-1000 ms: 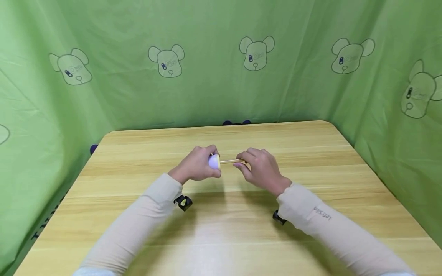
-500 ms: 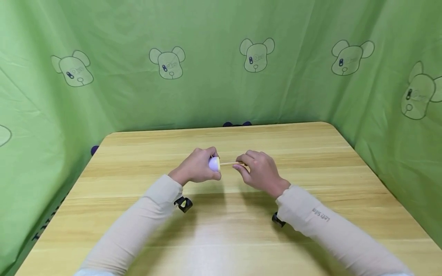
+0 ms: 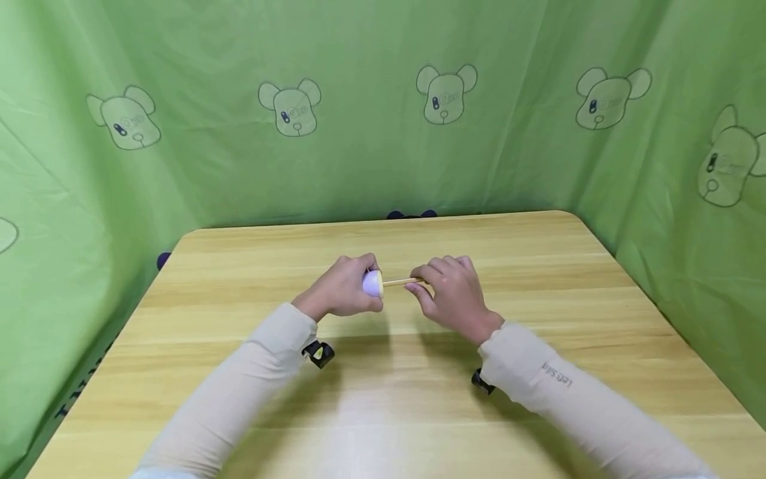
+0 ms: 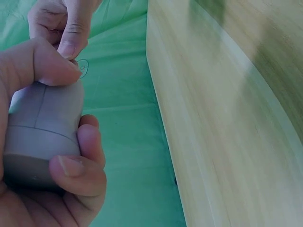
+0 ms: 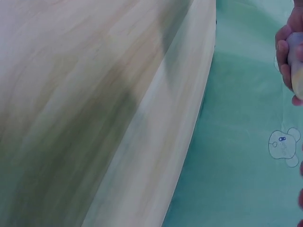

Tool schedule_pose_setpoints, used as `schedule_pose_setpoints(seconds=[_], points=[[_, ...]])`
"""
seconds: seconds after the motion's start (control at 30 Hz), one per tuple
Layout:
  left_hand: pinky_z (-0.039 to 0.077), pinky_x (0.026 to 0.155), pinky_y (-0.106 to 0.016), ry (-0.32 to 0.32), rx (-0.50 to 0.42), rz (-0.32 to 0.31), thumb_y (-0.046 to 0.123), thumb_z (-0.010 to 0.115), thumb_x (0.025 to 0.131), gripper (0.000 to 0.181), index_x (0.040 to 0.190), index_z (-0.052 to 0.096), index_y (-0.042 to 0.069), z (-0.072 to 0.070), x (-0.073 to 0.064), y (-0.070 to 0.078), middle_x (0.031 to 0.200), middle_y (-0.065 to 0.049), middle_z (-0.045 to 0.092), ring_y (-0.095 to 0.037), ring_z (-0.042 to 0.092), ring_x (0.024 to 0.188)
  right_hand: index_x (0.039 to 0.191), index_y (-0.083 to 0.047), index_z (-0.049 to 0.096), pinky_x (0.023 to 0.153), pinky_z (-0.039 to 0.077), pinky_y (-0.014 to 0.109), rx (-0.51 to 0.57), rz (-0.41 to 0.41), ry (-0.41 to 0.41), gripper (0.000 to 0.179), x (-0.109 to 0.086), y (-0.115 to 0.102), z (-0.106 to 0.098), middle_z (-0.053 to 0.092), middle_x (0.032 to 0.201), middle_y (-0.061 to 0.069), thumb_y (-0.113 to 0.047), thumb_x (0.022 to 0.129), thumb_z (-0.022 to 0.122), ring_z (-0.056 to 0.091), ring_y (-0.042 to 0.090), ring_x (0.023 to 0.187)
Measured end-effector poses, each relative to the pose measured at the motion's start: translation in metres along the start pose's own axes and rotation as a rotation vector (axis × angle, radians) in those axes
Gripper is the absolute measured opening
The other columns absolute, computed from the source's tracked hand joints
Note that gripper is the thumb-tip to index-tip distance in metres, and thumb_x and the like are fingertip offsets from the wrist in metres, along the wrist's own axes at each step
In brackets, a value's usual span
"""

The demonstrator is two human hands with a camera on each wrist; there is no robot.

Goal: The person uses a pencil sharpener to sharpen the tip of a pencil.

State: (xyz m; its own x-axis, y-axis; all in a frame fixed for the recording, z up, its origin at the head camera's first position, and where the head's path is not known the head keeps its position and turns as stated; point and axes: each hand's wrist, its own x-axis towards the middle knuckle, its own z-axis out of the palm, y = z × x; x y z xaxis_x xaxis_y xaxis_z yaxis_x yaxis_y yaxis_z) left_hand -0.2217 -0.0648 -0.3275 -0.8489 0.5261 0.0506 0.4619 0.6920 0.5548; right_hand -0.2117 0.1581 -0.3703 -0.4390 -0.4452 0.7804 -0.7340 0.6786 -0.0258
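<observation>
In the head view my left hand (image 3: 345, 286) grips a small rounded pale purple object (image 3: 372, 284) with a yellowish rim facing right. Seen from the left wrist, this object (image 4: 45, 118) has thin seam lines and a darker flat end, with thumb and fingers wrapped about it. A thin yellowish stick (image 3: 396, 282) runs from the rim across to my right hand (image 3: 455, 293), which pinches its other end between thumb and fingers. The fingertips hide that end. Both hands are above the table, facing each other. The right wrist view shows the left hand (image 5: 286, 61) at its edge.
A light wood-grain table (image 3: 383, 399) with rounded far corners lies below the hands. Green curtain (image 3: 371, 166) printed with bear heads surrounds it at the back and sides. A black wrist mount (image 3: 318, 353) hangs under the left sleeve.
The right hand's outer fingers have lifted and turned slightly while the thumb and forefinger stay on the stick. The left hand and the purple object have hardly moved.
</observation>
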Motion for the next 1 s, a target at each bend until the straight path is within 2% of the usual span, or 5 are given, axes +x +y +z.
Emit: schedule_pose_setpoints(seconds=[0.23, 0.47, 0.57, 0.77, 1.0], points=[[0.05, 0.055, -0.028, -0.004, 0.013, 0.006, 0.016, 0.078, 0.068, 0.039, 0.098, 0.055, 0.01, -0.003, 0.001, -0.001, 0.081, -0.005, 0.06, -0.02, 0.059, 0.07, 0.085, -0.008, 0.07, 0.062, 0.041, 0.042, -0.031, -0.001, 0.015, 0.016, 0.001, 0.0, 0.002, 0.065, 0.075, 0.004, -0.021, 0.08, 0.079, 0.06, 0.025, 0.066], [0.049, 0.055, -0.028, -0.006, 0.045, 0.046, 0.012, 0.077, 0.064, 0.036, 0.094, 0.056, 0.011, 0.0, -0.001, -0.008, 0.079, -0.003, 0.06, -0.019, 0.058, 0.069, 0.085, -0.007, 0.066, 0.049, 0.045, 0.028, 0.102, 0.025, -0.185, 0.015, -0.001, -0.001, 0.002, 0.059, 0.072, 0.0, -0.018, 0.083, 0.076, 0.054, 0.011, 0.058], [0.049, 0.055, -0.027, -0.014, 0.047, 0.037, 0.012, 0.077, 0.066, 0.038, 0.097, 0.055, 0.01, 0.002, -0.002, -0.009, 0.08, -0.003, 0.06, -0.019, 0.058, 0.069, 0.086, -0.007, 0.066, 0.05, 0.047, 0.028, 0.106, 0.039, -0.195, 0.015, -0.002, -0.001, 0.004, 0.059, 0.073, 0.0, -0.018, 0.083, 0.075, 0.055, 0.011, 0.059], [0.05, 0.058, -0.027, -0.017, 0.044, -0.006, 0.028, 0.086, 0.069, 0.046, 0.099, 0.056, 0.01, 0.001, -0.002, -0.008, 0.083, -0.002, 0.06, -0.017, 0.059, 0.071, 0.085, -0.006, 0.066, 0.054, 0.048, 0.032, 0.088, -0.004, -0.101, 0.012, -0.002, -0.002, 0.009, 0.063, 0.075, 0.003, -0.013, 0.082, 0.075, 0.058, 0.016, 0.062], [0.049, 0.058, -0.027, -0.028, 0.021, 0.002, 0.044, 0.084, 0.071, 0.052, 0.097, 0.054, 0.012, 0.0, -0.001, -0.008, 0.08, -0.002, 0.06, -0.017, 0.058, 0.07, 0.08, -0.006, 0.068, 0.065, 0.036, 0.045, -0.062, -0.068, 0.152, 0.018, -0.004, -0.004, 0.018, 0.063, 0.072, 0.006, -0.02, 0.091, 0.064, 0.056, 0.026, 0.062]])
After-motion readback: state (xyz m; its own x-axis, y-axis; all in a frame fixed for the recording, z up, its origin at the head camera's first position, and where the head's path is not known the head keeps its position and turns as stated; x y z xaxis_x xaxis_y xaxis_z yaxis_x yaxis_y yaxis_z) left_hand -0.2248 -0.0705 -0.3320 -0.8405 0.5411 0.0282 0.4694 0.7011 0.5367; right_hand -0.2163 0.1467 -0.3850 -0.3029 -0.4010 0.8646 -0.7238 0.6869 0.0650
